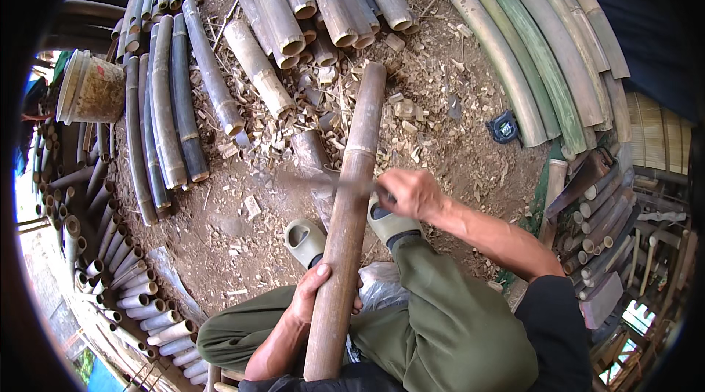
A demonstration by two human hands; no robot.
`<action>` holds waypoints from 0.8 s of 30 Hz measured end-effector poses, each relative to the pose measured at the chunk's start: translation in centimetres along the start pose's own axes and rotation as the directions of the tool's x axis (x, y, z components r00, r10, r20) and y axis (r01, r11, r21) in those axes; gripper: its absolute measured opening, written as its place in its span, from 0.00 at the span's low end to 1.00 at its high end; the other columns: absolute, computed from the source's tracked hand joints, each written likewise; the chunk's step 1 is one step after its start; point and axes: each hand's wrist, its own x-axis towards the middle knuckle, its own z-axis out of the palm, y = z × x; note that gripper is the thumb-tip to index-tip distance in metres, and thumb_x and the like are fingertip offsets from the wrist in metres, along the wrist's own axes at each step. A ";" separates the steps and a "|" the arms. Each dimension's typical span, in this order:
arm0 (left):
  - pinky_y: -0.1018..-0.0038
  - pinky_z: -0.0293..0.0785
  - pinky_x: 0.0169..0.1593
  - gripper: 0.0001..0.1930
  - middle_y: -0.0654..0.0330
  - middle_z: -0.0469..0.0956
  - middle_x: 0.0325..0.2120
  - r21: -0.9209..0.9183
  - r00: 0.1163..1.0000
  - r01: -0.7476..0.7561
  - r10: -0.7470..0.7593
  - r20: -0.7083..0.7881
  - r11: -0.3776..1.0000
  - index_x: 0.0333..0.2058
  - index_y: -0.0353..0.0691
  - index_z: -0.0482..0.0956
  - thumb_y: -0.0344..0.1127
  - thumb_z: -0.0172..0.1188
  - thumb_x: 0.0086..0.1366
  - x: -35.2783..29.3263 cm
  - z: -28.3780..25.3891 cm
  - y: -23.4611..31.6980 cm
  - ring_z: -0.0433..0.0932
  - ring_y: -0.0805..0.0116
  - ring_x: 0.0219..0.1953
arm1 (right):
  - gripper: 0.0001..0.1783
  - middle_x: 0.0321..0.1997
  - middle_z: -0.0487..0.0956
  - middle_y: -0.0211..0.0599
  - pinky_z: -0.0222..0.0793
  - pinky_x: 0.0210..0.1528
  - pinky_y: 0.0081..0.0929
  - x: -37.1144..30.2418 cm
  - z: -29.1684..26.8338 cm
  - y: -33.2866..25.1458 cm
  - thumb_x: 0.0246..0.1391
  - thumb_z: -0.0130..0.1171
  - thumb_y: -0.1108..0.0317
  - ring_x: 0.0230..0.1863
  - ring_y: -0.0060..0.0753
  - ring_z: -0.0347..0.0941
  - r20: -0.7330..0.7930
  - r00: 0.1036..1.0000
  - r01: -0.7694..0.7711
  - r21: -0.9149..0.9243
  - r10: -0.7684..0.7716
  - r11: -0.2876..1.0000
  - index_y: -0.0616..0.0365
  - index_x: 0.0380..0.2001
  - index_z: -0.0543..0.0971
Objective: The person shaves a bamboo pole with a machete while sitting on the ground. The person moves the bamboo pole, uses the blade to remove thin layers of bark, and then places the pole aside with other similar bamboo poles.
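Right hand (413, 192) swings a motion-blurred blade (323, 179) at bamboo pole (349, 208).

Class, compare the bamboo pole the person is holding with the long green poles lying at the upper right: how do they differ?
The held bamboo pole is brown and dry; the green poles look fresh. It is propped up at a slant, gripped by the left hand, with a blade in the right hand against it; the green poles lie untouched on the ground. Both are round, jointed bamboo.
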 end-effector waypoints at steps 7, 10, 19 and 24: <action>0.55 0.83 0.41 0.38 0.42 0.79 0.39 -0.162 0.987 0.108 -0.086 0.137 0.981 0.59 0.31 0.65 0.60 0.53 0.64 1.3 -2.4 0.0 0.83 0.46 0.38 | 0.10 0.19 0.73 0.32 0.70 0.11 0.24 1.7 0.8 1.0 0.61 0.58 0.67 0.16 0.25 0.70 0.053 0.982 -0.184 0.053 0.181 0.982 0.55 0.28 0.70; 0.55 0.82 0.41 0.37 0.43 0.79 0.38 -0.177 0.994 0.063 -0.045 0.102 0.982 0.58 0.30 0.67 0.59 0.52 0.63 2.0 -3.1 -0.6 0.83 0.47 0.38 | 0.11 0.20 0.73 0.33 0.71 0.12 0.24 1.0 1.6 1.2 0.62 0.58 0.65 0.15 0.25 0.70 0.031 0.999 -0.040 -0.022 0.041 0.999 0.57 0.28 0.70; 0.63 0.83 0.32 0.39 0.45 0.78 0.39 -0.090 0.998 -0.036 0.041 0.049 0.995 0.60 0.33 0.63 0.61 0.59 0.63 0.0 -1.0 0.4 0.83 0.53 0.29 | 0.13 0.18 0.71 0.31 0.60 0.09 0.22 1.4 1.5 3.1 0.62 0.59 0.64 0.13 0.20 0.63 0.050 0.955 -0.288 -0.074 0.292 0.955 0.56 0.27 0.70; 0.60 0.85 0.31 0.36 0.45 0.77 0.38 -0.085 0.996 0.014 -0.006 0.089 0.996 0.58 0.35 0.62 0.57 0.60 0.62 -0.2 -3.0 0.9 0.84 0.51 0.28 | 0.13 0.18 0.72 0.34 0.65 0.10 0.24 3.5 0.8 -0.9 0.60 0.61 0.63 0.16 0.24 0.69 -0.072 0.984 0.169 0.050 -0.166 0.984 0.58 0.27 0.70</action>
